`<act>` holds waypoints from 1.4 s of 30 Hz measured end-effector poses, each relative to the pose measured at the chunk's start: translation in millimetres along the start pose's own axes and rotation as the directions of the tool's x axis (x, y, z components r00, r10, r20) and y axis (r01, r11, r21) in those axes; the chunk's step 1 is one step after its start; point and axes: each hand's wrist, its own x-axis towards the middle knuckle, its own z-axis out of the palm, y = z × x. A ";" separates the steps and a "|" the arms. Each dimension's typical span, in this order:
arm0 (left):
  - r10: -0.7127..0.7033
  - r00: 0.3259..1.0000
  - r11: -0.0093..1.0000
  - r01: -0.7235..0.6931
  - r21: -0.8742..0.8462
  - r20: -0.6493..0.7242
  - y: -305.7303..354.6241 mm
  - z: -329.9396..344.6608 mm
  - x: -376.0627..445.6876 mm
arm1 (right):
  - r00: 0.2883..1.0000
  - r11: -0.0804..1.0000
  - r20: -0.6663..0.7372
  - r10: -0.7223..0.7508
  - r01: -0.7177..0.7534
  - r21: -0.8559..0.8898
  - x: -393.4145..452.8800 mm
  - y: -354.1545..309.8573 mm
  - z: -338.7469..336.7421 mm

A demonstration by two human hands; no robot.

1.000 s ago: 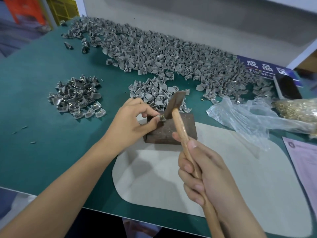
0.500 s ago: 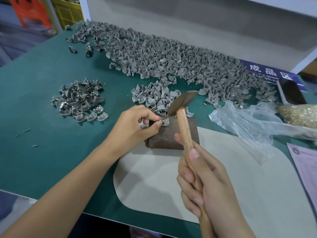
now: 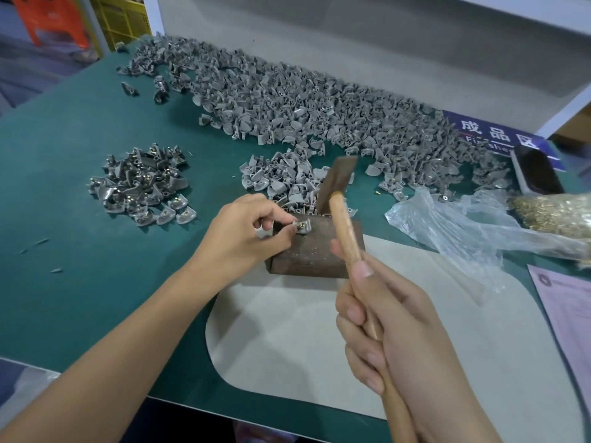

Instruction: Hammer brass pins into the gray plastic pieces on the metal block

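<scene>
**Pin held on block, hammer raised**

Gray plastic piece [image 3: 303, 227] w/ a brass pin [image 3: 301, 224] in it sits on the top far-left corner of the metal block [image 3: 315, 251], approx centre of view. Left hand [image 3: 246, 233] comes in from 8 o'clock; thumb & forefinger pinch the piece at its left side, other fingers curled under. Hammer [image 3: 337, 183] head is up in the air at 1 o'clock of the piece, clear of it, blurred. Right hand [image 3: 393, 327] at 5 o'clock of the block wraps the wooden handle, fingers curled tight round it, thumb laid along the shaft.

Block rests on the far edge of a beige pad [image 3: 351, 346] on the green mat [image 3: 80, 282]. Small heap of gray pieces [image 3: 281, 177] just at 12 o'clock of the block; big heap [image 3: 303, 103] further out along the back. Pile of pinned pieces [image 3: 144, 183] at 9–10 o'clock, well apart. Clear plastic bag [image 3: 463, 228] at 3 o'clock, loose brass pins [image 3: 556, 212] inside its far end. Paper sheet [image 3: 566, 308] at 4 o'clock; blue sign [image 3: 492, 135] at 1–2 o'clock.
</scene>
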 end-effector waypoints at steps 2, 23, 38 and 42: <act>0.003 1.000 1.000 -0.003 0.007 -0.012 0.0 1.3 -0.3 | 0.999 0.998 -0.004 -0.050 0.050 0.025 -1.1 0.8 1.8; 0.050 0.999 0.999 -0.050 0.014 -0.016 -1.1 0.6 -0.4 | 0.999 0.998 0.004 0.047 -0.047 -0.031 7.0 10.1 10.5; 0.013 1.000 1.000 -0.013 0.005 -0.014 1.9 -0.9 -0.3 | 0.998 0.998 -0.022 0.054 -0.055 -0.040 8.8 4.8 0.4; 0.003 1.000 1.000 -0.003 0.002 -0.016 3.1 -0.5 0.3 | 1.000 0.997 -0.010 0.021 -0.022 -0.074 10.2 4.7 -2.5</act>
